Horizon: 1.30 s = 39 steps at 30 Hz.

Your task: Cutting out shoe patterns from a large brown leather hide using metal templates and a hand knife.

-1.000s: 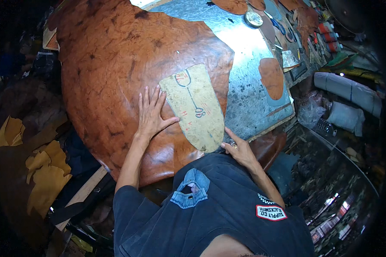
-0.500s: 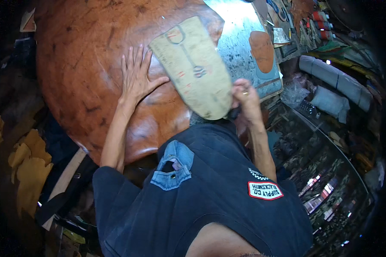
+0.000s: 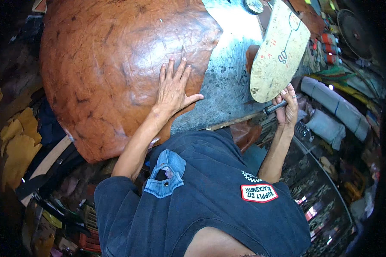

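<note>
A large reddish-brown sheet of leather (image 3: 111, 81) covers the left part of the work table. My left hand (image 3: 173, 88) lies flat on its right side, fingers spread and thumb out toward the bare tabletop. Raised over the table's right end, a pale flat pattern template (image 3: 275, 58) with a rounded end and drawn marks is held at its lower corner by my right hand (image 3: 287, 105). That same hand also grips a short dark cylindrical tool (image 3: 275, 107), whose exact kind I cannot make out. Behind the template shows part of a brown leather piece (image 3: 251, 55).
The metal-grey tabletop (image 3: 227, 92) stretches between the leather and the template. A round tin-like object (image 3: 254, 6) stands at the far edge. Wrapped rolls (image 3: 334, 103) lie at the right, yellowish leather scraps (image 3: 21, 150) at the left, and a reddish-brown piece (image 3: 245, 133) below the table's near edge.
The template has moved off the leather to the right, turned and lifted in my right hand. My left hand has slid right across the leather. The leather's right edge now lies further left near me.
</note>
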Each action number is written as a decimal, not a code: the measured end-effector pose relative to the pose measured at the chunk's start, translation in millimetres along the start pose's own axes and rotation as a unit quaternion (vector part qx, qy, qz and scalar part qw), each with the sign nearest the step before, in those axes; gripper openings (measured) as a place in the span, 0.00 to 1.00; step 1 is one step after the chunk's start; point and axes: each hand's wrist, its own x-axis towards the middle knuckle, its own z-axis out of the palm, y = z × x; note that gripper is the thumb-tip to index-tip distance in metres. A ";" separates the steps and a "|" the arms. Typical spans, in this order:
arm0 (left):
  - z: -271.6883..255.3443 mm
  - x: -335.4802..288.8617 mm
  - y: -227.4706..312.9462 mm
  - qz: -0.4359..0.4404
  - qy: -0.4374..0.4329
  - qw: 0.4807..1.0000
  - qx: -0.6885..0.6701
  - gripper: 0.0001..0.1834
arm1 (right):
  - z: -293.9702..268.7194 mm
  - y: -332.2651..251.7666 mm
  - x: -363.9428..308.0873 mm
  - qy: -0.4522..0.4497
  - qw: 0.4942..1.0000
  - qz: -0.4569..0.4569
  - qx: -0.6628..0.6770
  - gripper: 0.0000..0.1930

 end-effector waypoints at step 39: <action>9.1 -48.7 98.5 -0.166 -0.010 0.985 0.057 0.17 | 13.0 -9.9 141.4 -0.073 0.996 0.040 -0.046 0.10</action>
